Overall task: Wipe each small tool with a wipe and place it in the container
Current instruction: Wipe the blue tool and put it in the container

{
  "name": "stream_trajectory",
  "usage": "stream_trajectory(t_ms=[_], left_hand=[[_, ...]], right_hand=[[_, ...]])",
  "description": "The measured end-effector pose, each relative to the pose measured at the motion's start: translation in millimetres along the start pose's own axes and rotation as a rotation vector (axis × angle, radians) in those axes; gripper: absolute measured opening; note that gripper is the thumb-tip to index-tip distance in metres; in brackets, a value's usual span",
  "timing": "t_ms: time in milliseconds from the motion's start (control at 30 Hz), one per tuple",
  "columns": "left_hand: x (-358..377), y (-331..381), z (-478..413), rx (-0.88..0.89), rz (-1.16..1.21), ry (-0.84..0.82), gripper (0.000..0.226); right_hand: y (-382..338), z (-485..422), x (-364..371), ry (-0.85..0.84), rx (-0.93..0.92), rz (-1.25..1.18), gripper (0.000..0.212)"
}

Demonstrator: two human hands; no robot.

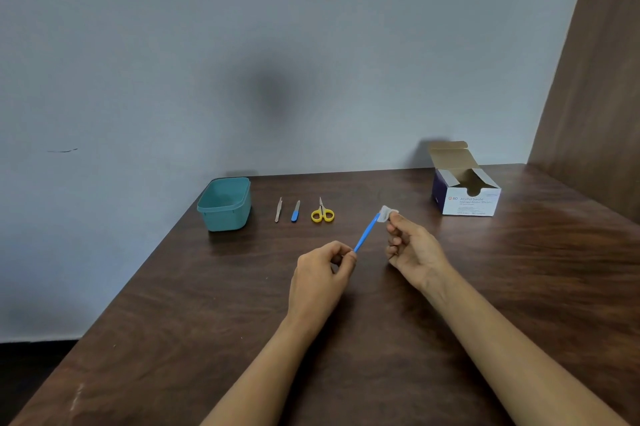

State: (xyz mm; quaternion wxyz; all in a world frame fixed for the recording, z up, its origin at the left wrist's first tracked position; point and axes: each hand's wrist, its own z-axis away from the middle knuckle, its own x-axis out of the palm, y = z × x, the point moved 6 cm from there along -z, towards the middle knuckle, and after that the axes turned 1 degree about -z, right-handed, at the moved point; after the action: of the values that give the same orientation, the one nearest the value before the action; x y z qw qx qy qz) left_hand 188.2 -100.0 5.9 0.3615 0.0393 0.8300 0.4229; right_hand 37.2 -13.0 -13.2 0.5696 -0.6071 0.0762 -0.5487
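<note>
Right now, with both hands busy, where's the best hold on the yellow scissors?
Probably the yellow handle loops, pinched from above on the near side. The scissors lie flat, blades pointing away from you, so the loops are the widest part and face you. The blue-handled tool lies close on the left, so approach from the right.

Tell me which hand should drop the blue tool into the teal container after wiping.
Left, likely. The left hand pinches the blue tool and is nearer the teal container; the right hand is busy holding the wipe.
</note>
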Motion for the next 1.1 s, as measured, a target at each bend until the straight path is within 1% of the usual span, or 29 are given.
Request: stream_trajectory(t_ms=[167,300,367,500,600,667,767,867,933,1033,1100], left_hand=[[-2.9,-0.9,-0.5,-0.013,-0.004,0.016,0.012],[-4.5,1.9,1.2,-0.011,-0.015,0.031,0.011],[-5.4,3.3,1.8,-0.006,-0.022,0.032,0.011],[-5.7,5.1,1.3,0.001,-0.051,0.011,0.01],[-4.6,2.7,0.4,-0.007,-0.045,0.008,0.01],[-1.9,2.2,0.8,-0.008,-0.019,-0.009,0.01],[2.3,3.2,2.1,0.003,-0.003,-0.041,0.01],[4.7,4.4,2.7,0.022,-0.01,-0.058,0.01],[6.3,6.3,3.6,0.037,-0.012,-0.068,0.01],[8.4,9.2,5.3,0.059,-0.01,-0.069,0.011],[9.6,9.3,5.6,0.062,-0.004,-0.066,0.012]], right_hand=[[-3.5,1.9,1.1,-0.006,-0.019,-0.031,0.006],[-2.5,6.4,6.5,-0.046,-0.034,0.139,0.013],[0.0,7.1,9.9,-0.082,-0.04,0.187,0.016],[0.4,7.6,13.6,-0.127,-0.044,0.2,0.018],[1.1,7.6,14.1,-0.13,-0.065,0.185,0.018],[1.2,8.9,14.6,-0.123,-0.089,0.182,0.021],[-1.1,11.8,15.0,-0.068,-0.153,0.233,0.014],[-7.6,17.0,17.7,-0.002,-0.31,0.388,0.018],[-10.6,20.7,19.3,0.022,-0.397,0.447,0.019],[-11.7,22.0,18.0,0.051,-0.43,0.453,0.019],[-10.3,20.4,16.8,0.057,-0.405,0.437,0.02]])
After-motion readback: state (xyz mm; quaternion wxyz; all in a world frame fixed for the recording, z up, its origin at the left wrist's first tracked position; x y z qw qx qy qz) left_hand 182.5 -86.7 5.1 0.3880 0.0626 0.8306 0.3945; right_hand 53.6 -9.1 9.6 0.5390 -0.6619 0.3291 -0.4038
